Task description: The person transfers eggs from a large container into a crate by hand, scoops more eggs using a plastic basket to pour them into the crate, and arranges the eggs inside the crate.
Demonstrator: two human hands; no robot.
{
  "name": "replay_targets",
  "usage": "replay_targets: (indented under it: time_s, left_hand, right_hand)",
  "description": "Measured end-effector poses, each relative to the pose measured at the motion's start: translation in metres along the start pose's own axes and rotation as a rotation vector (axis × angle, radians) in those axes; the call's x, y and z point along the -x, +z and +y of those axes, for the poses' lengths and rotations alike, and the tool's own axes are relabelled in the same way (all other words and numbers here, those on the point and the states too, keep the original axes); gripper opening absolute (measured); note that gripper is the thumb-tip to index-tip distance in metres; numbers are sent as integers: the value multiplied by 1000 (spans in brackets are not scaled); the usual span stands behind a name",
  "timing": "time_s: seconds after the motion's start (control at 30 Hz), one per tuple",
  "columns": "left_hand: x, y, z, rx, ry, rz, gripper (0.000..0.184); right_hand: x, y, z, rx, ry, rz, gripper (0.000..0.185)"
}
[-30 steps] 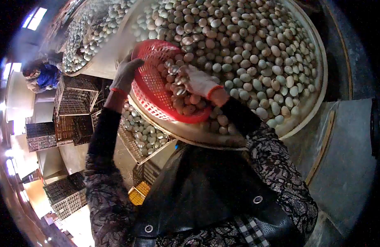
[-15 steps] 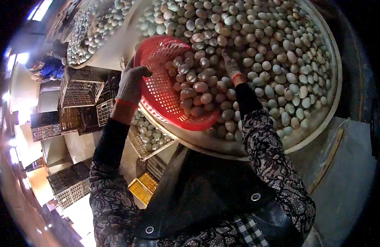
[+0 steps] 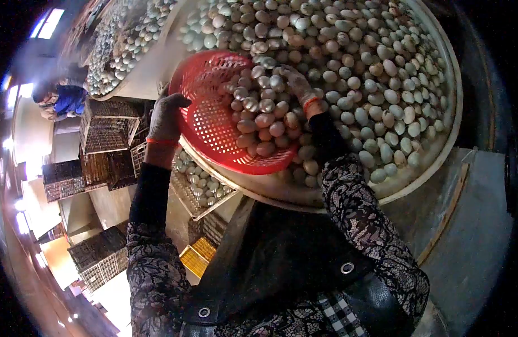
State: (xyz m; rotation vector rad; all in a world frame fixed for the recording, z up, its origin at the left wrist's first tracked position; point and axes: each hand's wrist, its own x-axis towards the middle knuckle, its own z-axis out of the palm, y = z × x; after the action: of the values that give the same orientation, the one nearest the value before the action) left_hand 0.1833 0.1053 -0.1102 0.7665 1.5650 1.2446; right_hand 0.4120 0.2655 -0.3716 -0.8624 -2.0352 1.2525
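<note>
A red perforated basket (image 3: 205,121) lies tilted over the near left rim of a large round tub (image 3: 408,188) heaped with pale eggs (image 3: 360,84). My left hand (image 3: 167,116), in a grey glove, grips the basket's left rim. Several eggs rest in the right part of the basket and run on into the heap. My right hand (image 3: 297,87), also gloved, is at the basket's open right side, its fingers curved against eggs. Its fingertips are partly hidden among them.
Below the tub is a crate of eggs (image 3: 200,185), with a yellow crate (image 3: 196,255) further down. Stacked dark crates (image 3: 110,126) stand at the left, near a person in blue (image 3: 65,101). Another egg-filled tub (image 3: 121,84) is at the upper left.
Since half a second ago my right hand has moved left from the heap to the basket's open side, and eggs have gathered there. My left hand still grips the rim.
</note>
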Motion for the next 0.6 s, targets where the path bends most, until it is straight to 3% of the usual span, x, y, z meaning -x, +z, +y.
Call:
replay_targets:
  time_s: [0.03,0.13,0.2,0.23,0.27,0.33,0.4,0.43,0.47,0.53,0.57,0.6]
  left_hand:
    - [-3,-4,-3,23,17,-54,57]
    - [5,7,4,103,-6,-37,62]
    - [3,0,-1,160,-26,-31,66]
    - [-9,-29,-21,84,-31,-37,62]
    - [-16,-45,-29,5,-32,-43,58]
    - [6,2,0,181,17,26,36]
    - [-4,-20,-16,54,-45,118,31]
    - [-5,-19,-25,94,-14,226,46]
    - [-8,-21,-31,96,-15,225,46]
    - [-2,-6,-24,89,36,168,57]
    - [7,6,-15,69,36,197,59]
    - [9,9,-18,73,36,200,59]
  right_hand:
    - [0,2,-20,-216,189,77,39]
    - [1,-8,-38,-197,150,82,45]
    - [-2,-10,-55,-497,401,66,45]
    - [-11,11,-1,252,-181,80,48]
    - [-12,10,-13,247,-182,87,48]
    - [-14,7,-57,34,439,178,42]
    - [-8,8,-70,126,388,148,41]
    - [-8,8,-74,223,337,121,40]
    - [-8,10,-74,225,338,121,40]
    - [-2,21,-71,641,-136,115,36]
    - [-4,28,-74,642,-136,107,36]
    - [-8,37,-83,554,68,161,37]
